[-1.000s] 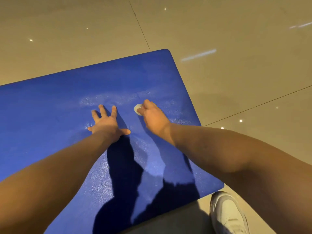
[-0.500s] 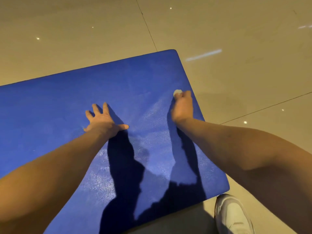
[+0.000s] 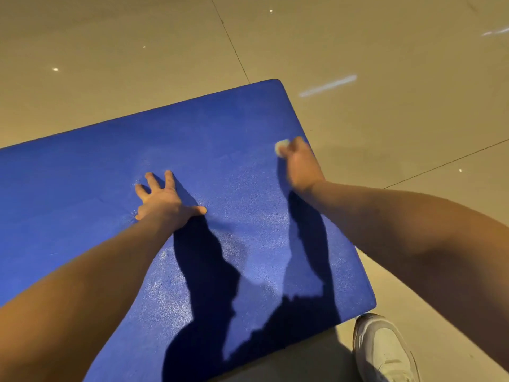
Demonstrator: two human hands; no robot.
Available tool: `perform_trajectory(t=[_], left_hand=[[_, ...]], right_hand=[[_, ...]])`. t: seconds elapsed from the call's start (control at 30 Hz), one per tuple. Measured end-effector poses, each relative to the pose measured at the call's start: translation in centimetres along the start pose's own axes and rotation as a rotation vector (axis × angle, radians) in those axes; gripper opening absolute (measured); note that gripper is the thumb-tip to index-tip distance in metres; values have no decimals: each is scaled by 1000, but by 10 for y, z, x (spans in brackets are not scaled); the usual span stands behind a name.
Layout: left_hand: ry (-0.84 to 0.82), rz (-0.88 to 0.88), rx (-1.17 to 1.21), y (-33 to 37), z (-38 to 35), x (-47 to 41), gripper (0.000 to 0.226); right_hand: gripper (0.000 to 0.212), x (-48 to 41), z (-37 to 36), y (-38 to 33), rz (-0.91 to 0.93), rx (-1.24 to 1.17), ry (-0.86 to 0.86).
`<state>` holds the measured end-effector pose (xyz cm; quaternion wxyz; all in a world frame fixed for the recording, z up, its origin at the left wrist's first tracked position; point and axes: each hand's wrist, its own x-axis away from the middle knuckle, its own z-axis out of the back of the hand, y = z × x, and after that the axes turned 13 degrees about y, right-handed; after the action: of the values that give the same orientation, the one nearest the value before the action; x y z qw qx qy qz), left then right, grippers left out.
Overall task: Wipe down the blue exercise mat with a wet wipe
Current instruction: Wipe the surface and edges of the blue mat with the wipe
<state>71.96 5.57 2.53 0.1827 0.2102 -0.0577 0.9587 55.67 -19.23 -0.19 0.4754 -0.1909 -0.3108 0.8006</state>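
Mat (image 3: 220, 161) surface: right hand (image 3: 301, 166), gripping wipe (image 3: 281, 147), has swept to the edge, completing one stroke; my left hand (image 3: 162, 202) presses flat.

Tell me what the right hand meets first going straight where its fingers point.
Nothing stands in its way, apparently: the right hand with the wet wipe would cross a last strip of blue exercise mat, then pass its far edge onto the tiled floor.
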Motion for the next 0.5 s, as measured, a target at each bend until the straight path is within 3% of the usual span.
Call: perform_trajectory(t=[0.07, 0.13, 0.17, 0.2, 0.23, 0.27, 0.3, 0.33, 0.4, 0.5], left_hand=[[-4, 6, -1, 1, 1, 1, 133], [-10, 9, -6, 3, 1, 1, 133], [-11, 9, -12, 3, 1, 1, 133], [-14, 10, -21, 4, 2, 2, 133], [-16, 9, -28, 4, 2, 2, 134], [-17, 9, -32, 5, 2, 2, 135], [-16, 9, -32, 6, 2, 1, 135], [-15, 8, -31, 6, 2, 1, 136], [-11, 3, -28, 6, 2, 0, 136], [-2, -2, -20, 5, 1, -1, 138]], right_hand=[[10, -16, 9, 13, -35, 65, 75], [17, -24, 6, 23, 9, 165, 94], [21, -24, 2, 27, -26, 182, 70], [27, -19, -4, 20, -192, 72, 108], [30, -15, -8, 11, -181, 219, -4], [27, -11, -12, 6, -51, 483, -15], [23, -6, -21, -5, 4, 515, 13], [22, -1, -27, -15, -35, 409, 46], [23, 9, -40, -33, 83, 319, 19], [26, 40, -72, -62, 316, 202, -183]])
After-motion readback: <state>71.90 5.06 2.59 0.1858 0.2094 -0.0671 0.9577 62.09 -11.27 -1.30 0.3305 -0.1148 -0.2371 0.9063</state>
